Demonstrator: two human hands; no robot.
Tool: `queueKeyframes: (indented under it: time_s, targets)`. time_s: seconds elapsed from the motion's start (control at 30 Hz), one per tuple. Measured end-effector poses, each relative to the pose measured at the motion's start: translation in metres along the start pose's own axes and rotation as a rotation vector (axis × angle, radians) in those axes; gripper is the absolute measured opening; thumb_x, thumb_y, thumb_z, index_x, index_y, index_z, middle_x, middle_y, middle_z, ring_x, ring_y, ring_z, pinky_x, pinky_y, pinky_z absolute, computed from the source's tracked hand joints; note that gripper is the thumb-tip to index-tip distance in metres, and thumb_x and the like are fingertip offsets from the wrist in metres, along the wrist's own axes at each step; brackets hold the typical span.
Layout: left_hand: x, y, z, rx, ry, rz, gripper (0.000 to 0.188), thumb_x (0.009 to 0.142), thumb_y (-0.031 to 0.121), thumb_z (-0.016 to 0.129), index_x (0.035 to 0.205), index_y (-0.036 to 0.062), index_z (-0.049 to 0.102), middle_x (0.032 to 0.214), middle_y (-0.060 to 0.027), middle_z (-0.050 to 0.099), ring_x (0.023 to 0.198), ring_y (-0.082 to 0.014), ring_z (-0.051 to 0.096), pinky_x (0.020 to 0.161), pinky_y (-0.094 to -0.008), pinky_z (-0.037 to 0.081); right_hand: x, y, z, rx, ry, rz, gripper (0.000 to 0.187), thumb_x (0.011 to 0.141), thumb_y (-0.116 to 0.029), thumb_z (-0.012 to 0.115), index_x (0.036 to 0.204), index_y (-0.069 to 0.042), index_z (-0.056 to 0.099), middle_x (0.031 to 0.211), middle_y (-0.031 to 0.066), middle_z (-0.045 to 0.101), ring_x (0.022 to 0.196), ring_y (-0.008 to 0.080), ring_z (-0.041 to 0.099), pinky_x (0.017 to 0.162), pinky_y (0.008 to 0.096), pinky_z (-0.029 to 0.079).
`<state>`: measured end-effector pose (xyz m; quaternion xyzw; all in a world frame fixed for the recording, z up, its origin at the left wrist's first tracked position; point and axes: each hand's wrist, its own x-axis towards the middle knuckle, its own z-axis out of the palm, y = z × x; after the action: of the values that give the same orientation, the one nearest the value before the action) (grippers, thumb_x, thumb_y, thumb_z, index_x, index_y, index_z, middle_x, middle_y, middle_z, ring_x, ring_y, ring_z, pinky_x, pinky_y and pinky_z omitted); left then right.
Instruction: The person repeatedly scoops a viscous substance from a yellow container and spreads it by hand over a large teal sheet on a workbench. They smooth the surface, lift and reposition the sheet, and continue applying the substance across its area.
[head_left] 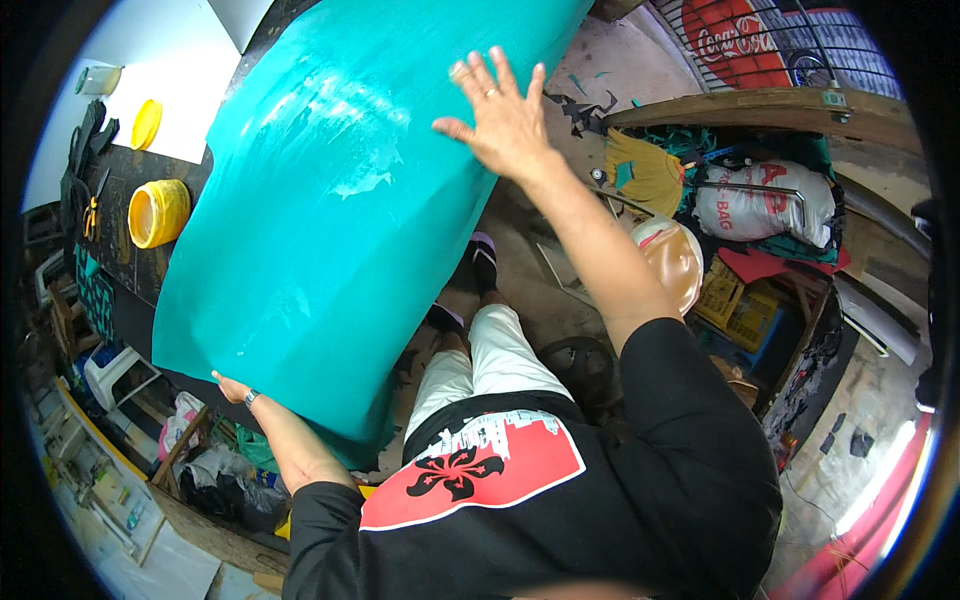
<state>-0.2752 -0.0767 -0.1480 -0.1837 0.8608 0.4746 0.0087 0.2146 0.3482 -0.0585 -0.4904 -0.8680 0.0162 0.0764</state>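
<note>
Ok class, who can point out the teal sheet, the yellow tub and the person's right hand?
Teal sheet (320, 235), head view: middle of its upper face.
Yellow tub (174, 208), head view: outer wall.
Right hand (507, 122), head view: back of the hand.

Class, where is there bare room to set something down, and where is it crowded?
Free: the white board between the yellow lid and the green sheet; a narrower strip of dark table between tub and scissors. Crowded: at right, around the sack and crate.
</note>
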Motion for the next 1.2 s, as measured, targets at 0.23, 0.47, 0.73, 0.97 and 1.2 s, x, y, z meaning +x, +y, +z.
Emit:
queueKeyframes:
  time_s: [0.23, 0.47, 0.73, 0.97, 1.2]
  targets:
    - [-0.018, 0.012, 0.002, -0.030, 0.046, -0.015, 0.044, 0.096, 0.034, 0.060, 0.097, -0.0097, 0.068, 0.095, -0.0203, 0.070, 0.080, -0.0299, 0.069, 0.069, -0.0432, 0.059, -0.078, -0.094, -0.033, 0.309, -0.274, -0.269, 0.092, 0.085, -0.080, 0.026, 0.150, -0.015, 0.036, 0.158, 0.0077, 0.030, 0.148, 0.0328, 0.018, 0.111, 0.0716, 0.001]
    - [-0.024, 0.014, -0.005, -0.121, 0.067, 0.031, 0.041, 0.095, 0.031, 0.062, 0.104, -0.0096, 0.065, 0.101, -0.0210, 0.069, 0.084, -0.0287, 0.068, 0.073, -0.0415, 0.058, 0.006, 0.008, -0.011, -0.117, -0.031, -0.151, 0.092, 0.086, -0.080, 0.027, 0.153, -0.018, 0.029, 0.160, 0.0064, 0.024, 0.150, 0.0276, 0.010, 0.114, 0.0672, -0.002]
    - [-0.003, 0.013, -0.022, -0.223, -0.124, 0.095, 0.047, 0.092, 0.034, 0.068, 0.116, -0.0057, 0.062, 0.107, -0.0152, 0.068, 0.088, -0.0279, 0.067, 0.077, -0.0378, 0.055, -0.020, -0.054, -0.014, -0.065, -0.167, -0.439, 0.097, 0.084, -0.081, 0.033, 0.156, -0.018, 0.019, 0.162, 0.0056, 0.017, 0.151, 0.0245, 0.009, 0.116, 0.0647, 0.001]
    - [-0.015, 0.009, -0.093, 0.015, -0.676, -0.184, 0.061, 0.091, 0.045, 0.067, 0.129, -0.0013, 0.054, 0.128, -0.0113, 0.058, 0.113, -0.0239, 0.056, 0.095, -0.0390, 0.047, -0.062, -0.153, -0.006, 0.132, -0.210, -0.426, 0.103, 0.083, -0.080, 0.040, 0.156, -0.012, 0.015, 0.163, 0.0110, 0.012, 0.151, 0.0283, 0.007, 0.117, 0.0634, 0.000]
    - [-0.057, -0.006, -0.124, -0.173, -0.985, -0.138, 0.059, 0.083, 0.016, 0.078, 0.132, -0.0022, 0.050, 0.128, -0.0129, 0.059, 0.113, -0.0260, 0.057, 0.097, -0.0404, 0.046, -0.098, -0.259, 0.001, 0.307, -0.184, -0.462, 0.110, 0.077, -0.081, 0.048, 0.153, -0.004, 0.024, 0.161, 0.0164, 0.017, 0.150, 0.0319, 0.010, 0.115, 0.0655, 0.004]
